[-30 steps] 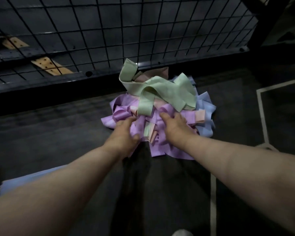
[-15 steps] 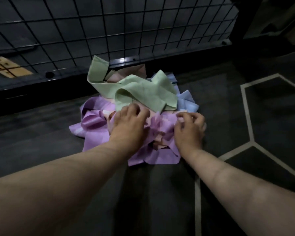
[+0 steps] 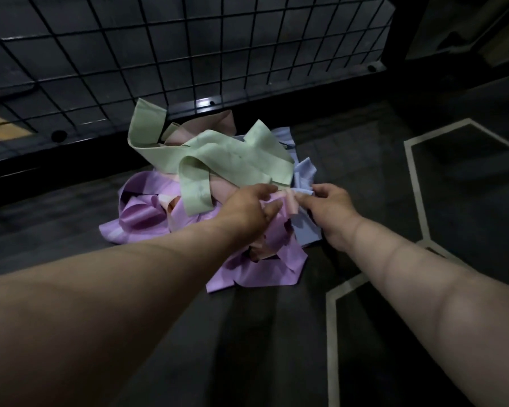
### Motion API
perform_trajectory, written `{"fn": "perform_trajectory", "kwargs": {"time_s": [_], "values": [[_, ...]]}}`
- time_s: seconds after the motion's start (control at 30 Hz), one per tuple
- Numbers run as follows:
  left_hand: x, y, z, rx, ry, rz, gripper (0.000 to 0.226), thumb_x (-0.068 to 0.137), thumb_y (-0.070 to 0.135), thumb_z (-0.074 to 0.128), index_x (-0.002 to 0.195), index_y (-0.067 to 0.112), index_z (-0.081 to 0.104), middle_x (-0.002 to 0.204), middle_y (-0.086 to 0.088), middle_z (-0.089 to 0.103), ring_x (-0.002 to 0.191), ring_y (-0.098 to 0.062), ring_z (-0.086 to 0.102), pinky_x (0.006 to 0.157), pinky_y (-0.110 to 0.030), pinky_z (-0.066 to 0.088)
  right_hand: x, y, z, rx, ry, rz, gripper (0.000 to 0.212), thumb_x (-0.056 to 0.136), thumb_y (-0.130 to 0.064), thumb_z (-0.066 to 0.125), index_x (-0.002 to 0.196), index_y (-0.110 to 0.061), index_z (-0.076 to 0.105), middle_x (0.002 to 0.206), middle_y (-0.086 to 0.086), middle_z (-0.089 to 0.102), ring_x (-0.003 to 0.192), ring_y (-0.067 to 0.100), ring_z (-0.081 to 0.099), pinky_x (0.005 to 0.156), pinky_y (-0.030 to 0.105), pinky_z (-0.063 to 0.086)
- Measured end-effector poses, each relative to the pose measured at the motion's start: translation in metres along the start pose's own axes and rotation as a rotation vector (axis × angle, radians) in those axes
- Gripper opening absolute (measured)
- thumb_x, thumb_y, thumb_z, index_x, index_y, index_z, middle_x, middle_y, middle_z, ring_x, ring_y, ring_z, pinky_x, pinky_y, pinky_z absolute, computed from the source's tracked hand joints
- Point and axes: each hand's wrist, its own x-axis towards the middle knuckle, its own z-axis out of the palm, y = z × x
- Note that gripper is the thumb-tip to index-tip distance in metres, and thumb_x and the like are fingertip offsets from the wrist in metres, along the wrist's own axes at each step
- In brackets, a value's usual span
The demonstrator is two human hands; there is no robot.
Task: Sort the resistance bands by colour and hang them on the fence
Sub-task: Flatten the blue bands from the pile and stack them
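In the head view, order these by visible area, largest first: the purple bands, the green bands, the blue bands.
1. purple bands
2. green bands
3. blue bands, clearly smallest
Purple and green look close; overlap hides parts, so their order is unsure.

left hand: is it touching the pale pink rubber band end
Touching. The head view shows the left hand pinching the pale pink rubber band end between finger and thumb.

The bands look like thin, smooth rubber with a soft sheen. At twelve o'clock, my fence is dark painted metal wire. The floor is matt, faintly textured.
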Motion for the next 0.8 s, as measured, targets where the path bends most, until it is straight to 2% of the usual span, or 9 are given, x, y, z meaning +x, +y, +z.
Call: {"fn": "perform_trajectory", "kwargs": {"time_s": [0.1,0.17,0.37,0.47,0.53,0.6,0.67,0.73,0.8], "values": [[-0.002,0.003,0.0,-0.06,0.015,0.017,0.048,0.097,0.037,0.059,0.144,0.028,0.048,0.134,0.002,0.059,0.118,-0.016,0.056,0.098,-0.029,0.044,-0.013,-0.003,0.0,0.067,-0.033,-0.081,0.025,0.088,-0.02,0.074,0.11,-0.012,0.064,0.101,0.009,0.07,0.096,0.027,0.067,0.087,0.045,0.055],[-0.001,0.005,-0.001,-0.079,0.021,0.036,0.048,0.097,0.037,0.059,0.143,0.028,0.048,0.129,0.003,0.06,0.111,-0.013,0.056,0.096,-0.027,0.046,-0.024,-0.009,0.001,0.068,-0.079,-0.154,0.026,0.09,-0.019,0.071,0.113,-0.008,0.065,0.105,0.015,0.071,0.095,0.027,0.068,0.086,0.046,0.056],[0.008,0.015,-0.006,-0.089,0.162,0.045,0.026,0.091,0.041,0.067,0.11,0.024,0.063,0.084,0.007,0.067,0.075,-0.009,0.063,0.061,-0.014,0.046,-0.042,-0.035,0.003,0.072,-0.127,-0.371,0.022,0.093,-0.016,0.067,0.114,-0.009,0.068,0.089,-0.002,0.069,0.081,0.008,0.064,0.066,0.017,0.054],[0.013,0.018,-0.012,-0.012,0.241,0.028,0.022,0.09,0.045,0.066,0.095,0.024,0.066,0.082,0.003,0.067,0.077,-0.018,0.064,0.071,-0.029,0.053,-0.039,-0.042,0.006,0.062,-0.065,-0.471,0.024,0.094,-0.005,0.064,0.117,-0.01,0.065,0.084,-0.01,0.064,0.071,-0.006,0.061,0.067,0.014,0.051],[0.014,0.017,-0.018,-0.042,0.275,0.013,0.019,0.09,0.045,0.066,0.093,0.026,0.067,0.085,0.001,0.068,0.084,-0.024,0.066,0.077,-0.034,0.053,-0.036,-0.044,0.01,0.05,-0.029,-0.516,0.034,0.091,-0.001,0.067,0.12,-0.016,0.058,0.092,-0.004,0.06,0.072,-0.003,0.06,0.071,0.014,0.052],[0.013,0.014,-0.023,-0.057,0.309,0.043,0.017,0.091,0.042,0.065,0.093,0.027,0.07,0.082,0.002,0.068,0.081,-0.02,0.065,0.072,-0.029,0.051,-0.035,-0.043,0.013,-0.068,0.0,-0.575,0.038,0.086,-0.004,0.073,0.109,-0.029,0.055,0.109,0.003,0.06,0.084,0.009,0.063,0.074,0.017,0.053],[0.011,0.015,-0.027,-0.088,0.322,0.11,0.015,0.093,0.034,0.064,0.082,0.025,0.066,0.068,0.01,0.06,0.067,-0.003,0.057,0.059,-0.016,0.042,-0.037,-0.043,0.014,-0.186,0.051,-0.63,0.035,0.084,-0.011,0.076,0.1,-0.034,0.053,0.118,0.007,0.057,0.093,0.011,0.061,0.074,0.017,0.052],[0.007,0.018,-0.031,-0.201,0.3,0.151,0.013,0.095,0.027,0.062,0.083,0.023,0.064,0.07,0.01,0.061,0.065,0.003,0.056,0.059,-0.01,0.041,-0.044,-0.05,0.014,-0.182,0.007,-0.618,0.034,0.086,-0.017,0.075,0.108,-0.026,0.051,0.11,0.0,0.057,0.092,-0.002,0.06,0.075,0.015,0.052],[0.003,0.019,-0.038,-0.398,0.231,0.134,0.007,0.098,0.021,0.059,0.095,0.021,0.066,0.085,0.003,0.069,0.076,-0.005,0.063,0.068,-0.019,0.049,-0.048,-0.054,0.015,-0.138,-0.143,-0.538,0.044,0.086,-0.017,0.075,0.119,-0.02,0.046,0.096,-0.008,0.058,0.078,-0.013,0.06,0.067,0.01,0.051]]}}
